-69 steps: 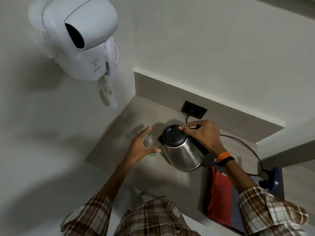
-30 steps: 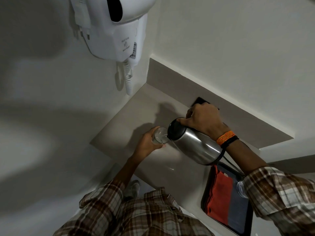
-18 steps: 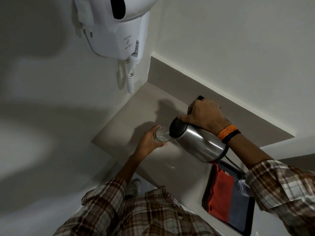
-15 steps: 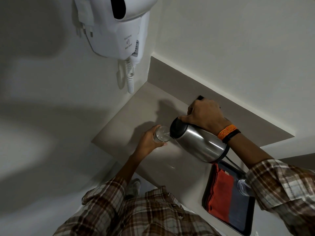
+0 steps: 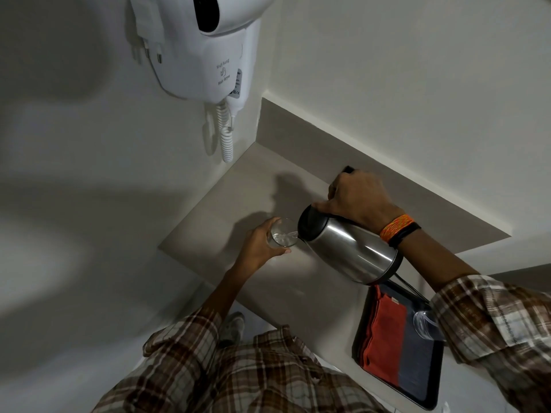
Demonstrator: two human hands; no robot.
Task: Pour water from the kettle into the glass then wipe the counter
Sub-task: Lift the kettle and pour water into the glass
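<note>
My right hand (image 5: 359, 198) grips the handle of a steel kettle (image 5: 351, 250) with a black lid, tilted steeply to the left above the beige counter (image 5: 238, 192). Its spout hangs over a clear glass (image 5: 283, 234), and a thin stream of water runs into the glass. My left hand (image 5: 258, 245) is wrapped around the glass from the near side, holding it on the counter. Folded red and grey cloths (image 5: 387, 338) lie on a dark tray (image 5: 429, 397) at the lower right.
A white wall-hung hair dryer (image 5: 208, 46) with a coiled cord hangs over the counter's left corner. A second glass (image 5: 425, 323) lies on the tray, partly hidden by my right sleeve. The kettle's cord (image 5: 408, 289) trails toward the tray. Walls close the counter at the left and back.
The kettle was lifted off the counter and tipped left over the glass; in the last half second it tilted slightly more and water now runs into the glass. My left hand kept holding the glass.
</note>
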